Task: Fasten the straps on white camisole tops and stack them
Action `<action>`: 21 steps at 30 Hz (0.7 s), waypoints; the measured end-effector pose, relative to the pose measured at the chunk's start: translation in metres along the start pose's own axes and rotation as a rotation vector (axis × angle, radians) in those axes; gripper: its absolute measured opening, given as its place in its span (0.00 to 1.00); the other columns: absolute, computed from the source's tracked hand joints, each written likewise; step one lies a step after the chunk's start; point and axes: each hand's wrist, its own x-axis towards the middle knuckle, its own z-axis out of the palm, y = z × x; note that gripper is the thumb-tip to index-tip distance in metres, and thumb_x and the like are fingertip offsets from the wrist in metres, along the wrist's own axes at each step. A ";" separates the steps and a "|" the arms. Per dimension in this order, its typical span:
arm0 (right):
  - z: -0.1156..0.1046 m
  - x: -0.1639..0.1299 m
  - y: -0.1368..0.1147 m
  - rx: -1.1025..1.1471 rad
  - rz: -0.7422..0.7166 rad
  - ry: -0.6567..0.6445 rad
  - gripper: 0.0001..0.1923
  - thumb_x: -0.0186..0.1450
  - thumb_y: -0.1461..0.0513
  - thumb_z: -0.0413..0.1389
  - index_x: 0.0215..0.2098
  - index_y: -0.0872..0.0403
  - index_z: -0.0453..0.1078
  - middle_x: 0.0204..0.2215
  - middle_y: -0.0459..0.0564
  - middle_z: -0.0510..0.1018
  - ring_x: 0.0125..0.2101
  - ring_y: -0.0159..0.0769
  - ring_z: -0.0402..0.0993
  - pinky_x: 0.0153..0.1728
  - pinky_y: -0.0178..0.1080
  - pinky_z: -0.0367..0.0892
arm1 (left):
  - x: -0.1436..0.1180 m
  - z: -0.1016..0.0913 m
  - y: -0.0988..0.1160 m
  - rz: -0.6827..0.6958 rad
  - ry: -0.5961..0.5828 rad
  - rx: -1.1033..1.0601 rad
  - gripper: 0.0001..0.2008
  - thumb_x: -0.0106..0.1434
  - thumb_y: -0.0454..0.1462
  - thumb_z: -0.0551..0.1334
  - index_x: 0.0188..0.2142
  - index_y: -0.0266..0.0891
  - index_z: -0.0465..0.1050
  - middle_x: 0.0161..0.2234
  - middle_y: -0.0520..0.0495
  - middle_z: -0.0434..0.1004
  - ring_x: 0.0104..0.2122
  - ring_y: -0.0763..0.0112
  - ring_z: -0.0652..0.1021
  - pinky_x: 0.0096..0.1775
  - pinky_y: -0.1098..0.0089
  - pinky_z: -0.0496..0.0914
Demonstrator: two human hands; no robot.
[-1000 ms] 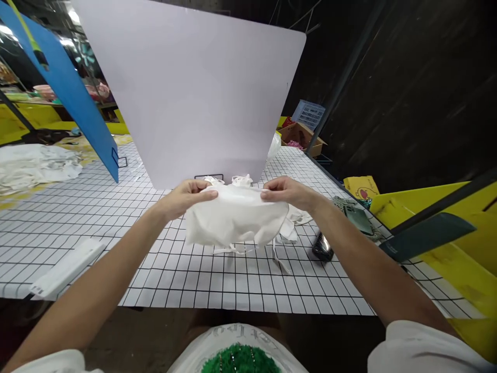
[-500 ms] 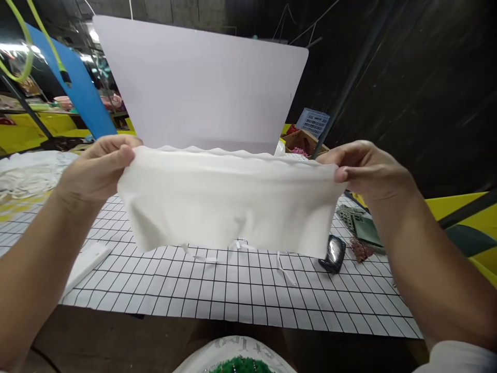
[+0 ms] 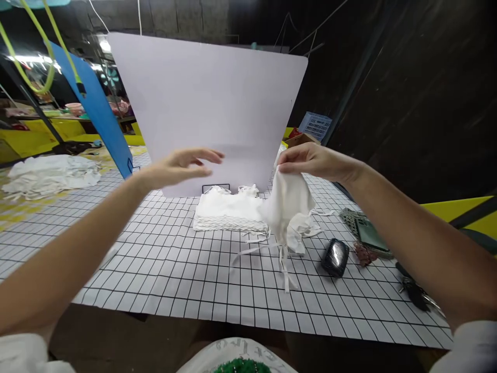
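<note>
Right hand pinches a white cloth that hangs mid-frame, just right of the folded stack. Left hand hovers open and empty, left of centre.

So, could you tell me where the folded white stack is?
The folded white stack lies mid-table before the white board, left of the hanging cloth.

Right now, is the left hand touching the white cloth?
Apart. The head view shows the left hand open in the air, with clear space between it and the cloth hanging from the right hand.
</note>
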 end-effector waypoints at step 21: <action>0.003 -0.023 -0.032 0.070 -0.118 0.202 0.14 0.53 0.52 0.71 0.27 0.54 0.78 0.25 0.45 0.77 0.25 0.27 0.70 0.25 0.34 0.63 | -0.029 0.093 -0.053 -0.174 -0.488 -0.384 0.12 0.54 0.45 0.73 0.33 0.41 0.80 0.33 0.44 0.82 0.33 0.61 0.82 0.32 0.65 0.78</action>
